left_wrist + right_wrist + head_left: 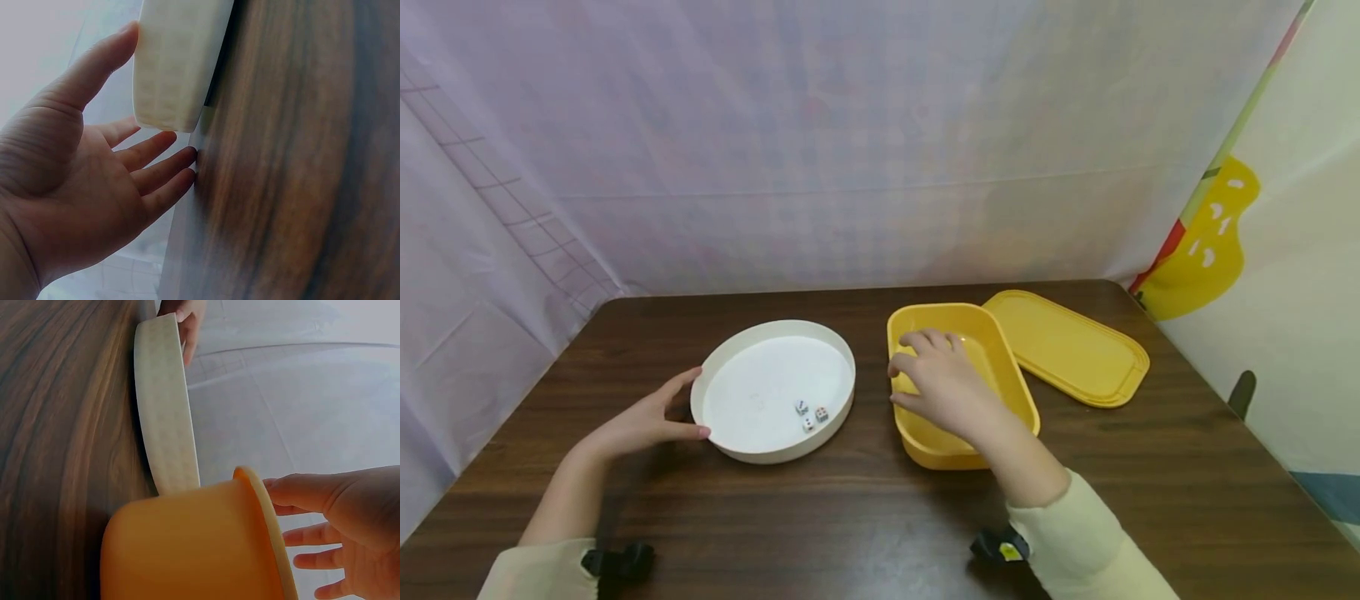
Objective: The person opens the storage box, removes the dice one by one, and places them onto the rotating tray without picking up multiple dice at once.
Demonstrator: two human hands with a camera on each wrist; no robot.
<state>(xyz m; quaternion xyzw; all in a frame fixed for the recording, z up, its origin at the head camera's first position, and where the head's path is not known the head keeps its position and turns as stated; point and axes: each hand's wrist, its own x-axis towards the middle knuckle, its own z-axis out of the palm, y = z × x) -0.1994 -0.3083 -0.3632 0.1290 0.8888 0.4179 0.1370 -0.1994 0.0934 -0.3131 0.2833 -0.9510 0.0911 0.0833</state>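
A round white tray [760, 375] stands on the table, with three small dice [808, 415] lying together near its front right side. Against the tray's left side rests my left hand [643, 423], thumb and fingers spread along the rim; the left wrist view shows the thumb tip [130, 34] at the rim. Over the left part of a yellow box [1026, 408] hovers my right hand [943, 383], palm down with loosely bent fingers and nothing visible in them. In the right wrist view its thumb [294, 487] is close to the box rim; contact is unclear.
A flat yellow lid [1075, 350] lies right of the box, near its back corner. Behind the dark wooden table [775, 525] hangs a pale curtain [850, 167]. A narrow gap separates tray and box.
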